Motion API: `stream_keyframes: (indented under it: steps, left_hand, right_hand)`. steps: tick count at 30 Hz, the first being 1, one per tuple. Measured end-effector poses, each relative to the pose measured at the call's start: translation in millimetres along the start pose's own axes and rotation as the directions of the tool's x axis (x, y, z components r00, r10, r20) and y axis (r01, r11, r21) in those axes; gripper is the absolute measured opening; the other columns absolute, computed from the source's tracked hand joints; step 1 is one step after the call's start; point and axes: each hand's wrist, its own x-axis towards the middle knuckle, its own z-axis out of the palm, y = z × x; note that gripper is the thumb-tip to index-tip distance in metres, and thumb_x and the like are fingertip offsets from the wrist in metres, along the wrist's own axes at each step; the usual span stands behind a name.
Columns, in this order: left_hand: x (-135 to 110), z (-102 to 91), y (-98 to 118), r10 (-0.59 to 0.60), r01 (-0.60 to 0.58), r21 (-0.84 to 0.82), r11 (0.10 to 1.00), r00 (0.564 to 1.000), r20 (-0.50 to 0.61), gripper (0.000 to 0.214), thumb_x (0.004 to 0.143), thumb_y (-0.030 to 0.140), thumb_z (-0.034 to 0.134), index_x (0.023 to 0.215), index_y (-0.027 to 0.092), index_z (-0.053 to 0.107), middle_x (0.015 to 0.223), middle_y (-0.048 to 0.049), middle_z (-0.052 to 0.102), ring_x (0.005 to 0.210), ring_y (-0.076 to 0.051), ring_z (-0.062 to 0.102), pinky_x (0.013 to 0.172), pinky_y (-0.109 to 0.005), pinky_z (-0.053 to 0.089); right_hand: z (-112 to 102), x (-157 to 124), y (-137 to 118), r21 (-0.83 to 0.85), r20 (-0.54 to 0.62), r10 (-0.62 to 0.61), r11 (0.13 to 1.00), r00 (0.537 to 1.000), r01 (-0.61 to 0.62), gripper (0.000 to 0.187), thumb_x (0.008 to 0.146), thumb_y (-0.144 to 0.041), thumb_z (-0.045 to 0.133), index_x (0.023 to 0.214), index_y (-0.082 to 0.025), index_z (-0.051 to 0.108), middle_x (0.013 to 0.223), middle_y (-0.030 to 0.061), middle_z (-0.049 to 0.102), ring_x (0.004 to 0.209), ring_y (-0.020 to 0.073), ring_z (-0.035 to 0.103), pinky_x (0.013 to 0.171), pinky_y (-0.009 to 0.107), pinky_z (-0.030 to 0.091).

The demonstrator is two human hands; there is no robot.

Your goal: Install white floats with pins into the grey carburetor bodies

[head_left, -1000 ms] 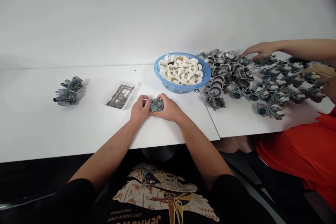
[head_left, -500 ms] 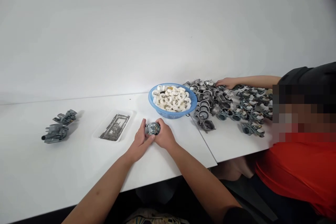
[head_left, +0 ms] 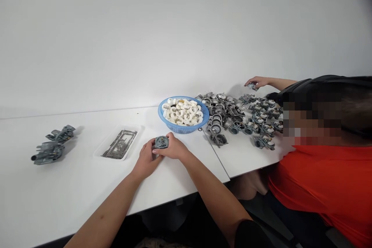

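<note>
From your head camera, you held a small grey die-cast carburetor body [head_left: 161,142] over the white table [head_left: 87,180], right in front of you and between your two hands. Your left hand [head_left: 144,164] came in from the lower left and your right hand [head_left: 173,148] from the right. Both closed on its edge in a two-handed pinch, with its round face turned up. The body looked squat and nearly round, so you could not read a clear long axis, and neither hand was clearly nearer. Just up and right lay a blue plastic basket [head_left: 183,130] of white rings [head_left: 181,112]. A clear plastic tray [head_left: 97,154] of thin grey metal strips [head_left: 119,144] sat to your left, beyond it two grey carburetors [head_left: 49,153]. A co-worker's hand [head_left: 255,82], pinching a small grey part [head_left: 252,86], reached above a heap of grey carburetors [head_left: 232,126].
</note>
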Motion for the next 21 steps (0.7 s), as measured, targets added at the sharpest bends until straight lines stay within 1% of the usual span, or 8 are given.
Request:
stream_keyframes:
  steps: [3, 8, 11, 14, 15, 17, 19, 21]
  left_hand:
    - [0, -0.2, 0, 0.013, -0.013, -0.081, 0.997, 1.0, 0.01, 0.071, 0.078, 0.042, 0.069, 0.14, 0.019, 0.042, 0.134, -0.0177, 0.058, 0.128, -0.034, 0.055, 0.103, -0.05, 0.047]
    - [-2, -1.3, 1, 0.073, -0.063, -0.178, 0.982, 0.996, 0.049, 0.061, 0.084, 0.041, 0.063, 0.138, 0.02, 0.042, 0.131, -0.0146, 0.063, 0.12, -0.029, 0.062, 0.1, -0.044, 0.049]
    - [-2, -2.8, 4, 0.045, -0.036, -0.148, 0.988, 0.997, 0.06, 0.052, 0.088, 0.044, 0.059, 0.134, 0.022, 0.045, 0.128, -0.0107, 0.064, 0.118, -0.027, 0.062, 0.1, -0.043, 0.048]
    - [-3, -3.7, 6, -0.008, 0.013, -0.081, 0.997, 0.999, 0.053, 0.045, 0.088, 0.048, 0.059, 0.125, 0.024, 0.051, 0.123, -0.0078, 0.066, 0.112, -0.027, 0.064, 0.096, -0.042, 0.048]
    - [-3, -3.9, 7, -0.027, 0.03, -0.055, 0.998, 0.998, 0.049, 0.045, 0.087, 0.05, 0.06, 0.123, 0.024, 0.052, 0.121, -0.0076, 0.067, 0.109, -0.028, 0.065, 0.093, -0.042, 0.049]
    - [-4, -4.2, 9, -0.052, 0.053, -0.007, 0.999, 0.998, 0.038, 0.045, 0.085, 0.053, 0.061, 0.119, 0.025, 0.054, 0.118, -0.0072, 0.069, 0.103, -0.029, 0.066, 0.088, -0.041, 0.05]
    - [-5, -4.7, 10, -0.058, 0.057, 0.026, 0.998, 0.998, 0.027, 0.044, 0.085, 0.055, 0.061, 0.117, 0.026, 0.055, 0.117, -0.0065, 0.07, 0.098, -0.029, 0.067, 0.085, -0.04, 0.051]
    - [-6, -5.3, 11, -0.048, 0.047, 0.033, 0.998, 0.999, 0.023, 0.041, 0.086, 0.054, 0.059, 0.117, 0.027, 0.055, 0.117, -0.0051, 0.07, 0.096, -0.028, 0.067, 0.084, -0.039, 0.05]
  right_hand:
    - [0, -6, 1, -0.05, -0.022, -0.044, 0.998, 0.999, 0.043, 0.073, 0.065, -0.071, 0.074, 0.11, -0.024, 0.041, 0.106, 0.0056, 0.066, 0.09, 0.0281, 0.064, 0.06, 0.031, 0.042]
    - [-5, -17, 9, -0.019, -0.026, -0.098, 0.995, 0.995, 0.097, 0.064, 0.074, -0.066, 0.071, 0.114, -0.024, 0.044, 0.11, 0.0052, 0.066, 0.092, 0.0263, 0.065, 0.062, 0.03, 0.043]
    - [-21, -33, 8, -0.05, 0.041, -0.081, 0.995, 0.996, 0.083, 0.061, 0.078, -0.065, 0.067, 0.117, -0.022, 0.049, 0.121, 0.0091, 0.064, 0.099, 0.0286, 0.065, 0.065, 0.031, 0.045]
    - [-52, -53, -1, -0.083, 0.07, -0.076, 0.993, 0.995, 0.082, 0.069, 0.08, -0.073, 0.062, 0.125, -0.023, 0.052, 0.124, 0.0096, 0.064, 0.099, 0.029, 0.066, 0.067, 0.033, 0.046]
    - [-65, -56, -4, -0.088, 0.034, -0.081, 0.993, 0.996, 0.084, 0.067, 0.082, -0.074, 0.059, 0.127, -0.024, 0.052, 0.122, 0.0086, 0.065, 0.096, 0.0275, 0.067, 0.066, 0.032, 0.046]
    - [-92, -52, -7, -0.156, -0.132, -0.091, 0.985, 0.987, 0.07, 0.055, 0.09, -0.065, 0.054, 0.127, -0.024, 0.053, 0.117, 0.0071, 0.067, 0.091, 0.0246, 0.067, 0.065, 0.032, 0.046]
    - [-117, -34, -6, -0.318, -0.313, -0.099, 0.948, 0.944, -0.006, 0.037, 0.095, -0.046, 0.052, 0.124, -0.023, 0.054, 0.113, 0.0071, 0.069, 0.092, 0.0241, 0.066, 0.066, 0.032, 0.044]
    - [-133, -6, 1, -0.438, -0.337, -0.065, 0.894, 0.939, -0.096, 0.031, 0.092, -0.035, 0.057, 0.12, -0.022, 0.057, 0.112, 0.0085, 0.069, 0.095, 0.0258, 0.065, 0.068, 0.033, 0.044]
